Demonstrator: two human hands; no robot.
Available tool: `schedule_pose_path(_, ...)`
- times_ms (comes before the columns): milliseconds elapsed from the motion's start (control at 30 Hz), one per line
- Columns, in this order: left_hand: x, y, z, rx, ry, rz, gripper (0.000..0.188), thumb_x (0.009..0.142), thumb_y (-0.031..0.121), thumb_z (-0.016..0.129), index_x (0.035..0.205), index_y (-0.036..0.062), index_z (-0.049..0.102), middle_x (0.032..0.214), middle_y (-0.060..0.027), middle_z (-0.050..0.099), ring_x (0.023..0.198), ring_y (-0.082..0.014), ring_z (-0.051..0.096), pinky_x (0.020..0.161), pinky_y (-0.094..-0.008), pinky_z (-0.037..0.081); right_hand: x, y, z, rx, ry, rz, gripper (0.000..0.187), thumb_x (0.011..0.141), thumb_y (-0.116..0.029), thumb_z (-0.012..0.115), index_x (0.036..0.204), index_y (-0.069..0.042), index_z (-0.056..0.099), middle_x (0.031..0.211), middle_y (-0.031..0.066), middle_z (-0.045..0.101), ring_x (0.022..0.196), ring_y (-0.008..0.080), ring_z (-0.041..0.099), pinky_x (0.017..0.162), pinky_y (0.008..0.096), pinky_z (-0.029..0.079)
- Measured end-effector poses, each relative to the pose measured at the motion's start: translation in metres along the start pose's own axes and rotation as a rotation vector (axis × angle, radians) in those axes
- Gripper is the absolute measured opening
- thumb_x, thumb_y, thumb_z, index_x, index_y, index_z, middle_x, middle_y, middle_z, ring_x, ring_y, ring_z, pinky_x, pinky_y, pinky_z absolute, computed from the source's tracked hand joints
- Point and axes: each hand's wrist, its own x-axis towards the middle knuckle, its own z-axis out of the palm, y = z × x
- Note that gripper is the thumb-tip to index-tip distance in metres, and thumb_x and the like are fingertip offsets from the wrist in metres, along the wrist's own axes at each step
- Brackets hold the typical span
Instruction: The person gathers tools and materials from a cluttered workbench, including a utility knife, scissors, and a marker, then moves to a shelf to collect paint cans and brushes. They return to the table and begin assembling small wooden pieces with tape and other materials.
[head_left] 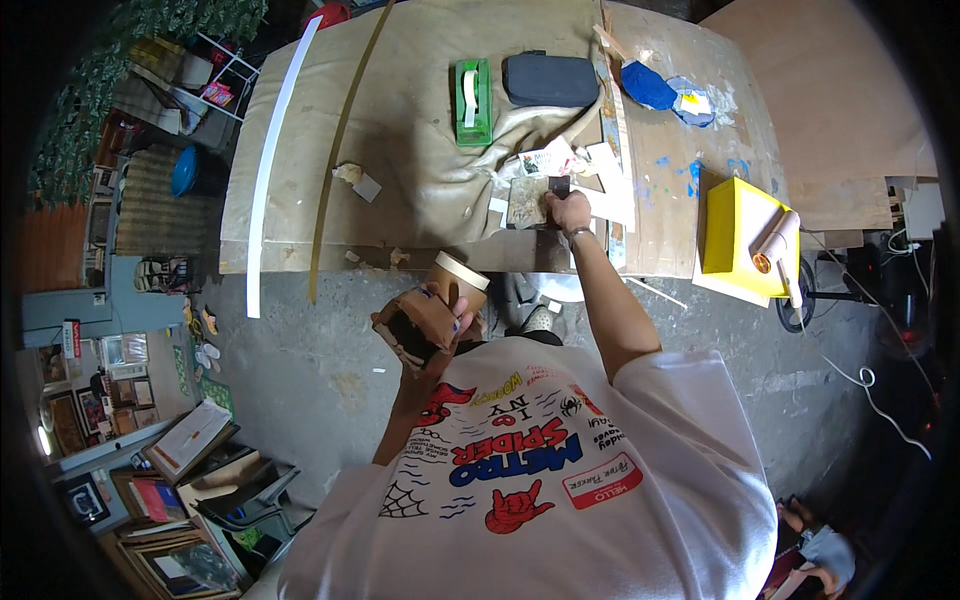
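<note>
My left hand (463, 318) is closed around a crumpled brown cardboard piece (405, 318) with a dark hollow, held in front of the table's near edge. Against it is a brown cylinder (460, 272) with a cream rim, like a cup or a tape roll; I cannot tell which. At the table's near edge, my right hand (570, 211) grips a small dark flat block (559, 187), its kind unclear. Left of that hand lies a mottled greyish square piece (527, 203). Paper scraps (548, 160) and white sheets (607, 185) lie just beyond and to the right.
A wrinkled beige cloth covers the table (410, 90). On it are a green tape dispenser (473, 100), a dark grey case (550, 80) and a long white strip (278, 160). Farther right are blue cloth (648, 86) and a yellow box (735, 230) with a roll (777, 240).
</note>
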Motion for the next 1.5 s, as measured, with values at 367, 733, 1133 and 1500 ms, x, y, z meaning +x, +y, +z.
schedule_pose_path(367, -0.003, 0.004, -0.016, -0.018, -0.034, -0.015, 0.091, 0.081, 0.072, 0.061, 0.146, 0.0131, 0.035, 0.152, -0.0057, 0.036, 0.144, -0.0404, 0.033, 0.122, -0.0567, 0.017, -0.070, 0.050, -0.042, 1.165, 0.077, 0.128, 0.014, 0.096, -0.009, 0.063, 0.108, -0.004, 0.059, 0.096, 0.0068, 0.067, 0.080, 0.0157, 0.060, 0.072, 0.0312, 0.050)
schedule_pose_path(733, 0.012, -0.003, -0.014, -0.008, -0.045, -0.006, 0.090, 0.081, 0.075, 0.057, 0.147, 0.0171, 0.035, 0.149, 0.0024, 0.038, 0.144, -0.0418, 0.032, 0.121, -0.0583, 0.019, -0.132, 0.047, -0.082, 1.685, 0.180, 0.007, 0.013, 0.102, -0.011, 0.053, 0.115, -0.006, 0.056, 0.114, 0.0086, 0.065, 0.101, 0.0186, 0.063, 0.091, 0.0356, 0.053)
schedule_pose_path(1133, 0.021, -0.005, -0.012, 0.042, -0.035, -0.038, 0.085, 0.086, 0.072, 0.054, 0.149, 0.0184, 0.036, 0.153, 0.0008, 0.038, 0.144, -0.0422, 0.030, 0.119, -0.0610, 0.021, -0.163, 0.051, -0.127, 1.958, -0.148, 0.021, 0.045, 0.101, -0.033, 0.056, 0.137, -0.005, 0.051, 0.133, 0.0104, 0.062, 0.119, 0.0246, 0.062, 0.099, 0.0416, 0.053)
schedule_pose_path(1500, 0.073, 0.018, -0.004, 0.088, -0.128, -0.524, 0.070, 0.094, 0.055, 0.056, 0.148, 0.0133, 0.039, 0.154, -0.0036, 0.039, 0.145, -0.0496, 0.023, 0.120, -0.0630, 0.018, -0.257, 0.088, -0.115, 1.722, 0.349, 0.070, 0.027, 0.101, -0.022, 0.059, 0.123, -0.006, 0.058, 0.114, 0.0053, 0.067, 0.101, 0.0172, 0.066, 0.087, 0.0344, 0.055)
